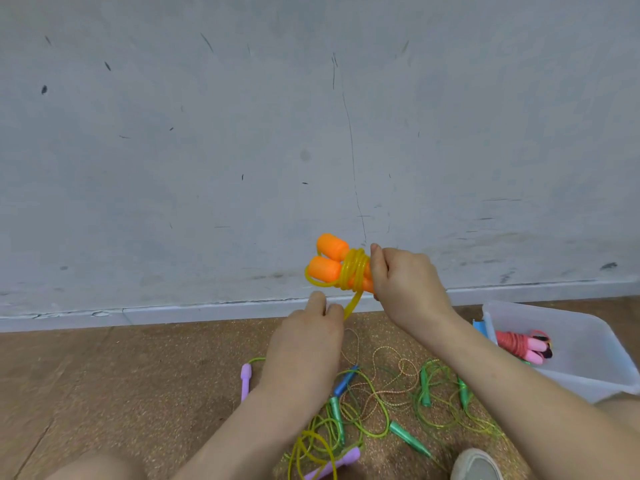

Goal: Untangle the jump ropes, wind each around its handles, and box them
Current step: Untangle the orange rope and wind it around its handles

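Near the floor's front edge the tangled ropes [381,393] are not yet sorted. The left hand [304,341] pinches, as far as I can tell, the yellow cord [351,306], which is partly wound round the orange handles [329,261]. The right hand [405,282] clasps these, raised above the floor. At the floor's right edge, the box [588,379] holds one wound pink rope [519,344].

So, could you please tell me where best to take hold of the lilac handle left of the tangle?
I'd pinch the lilac handle round its slim middle, from above, fingers on its long sides. It lies flat on the floor and its cord leaves the far end, so the shaft looks free.
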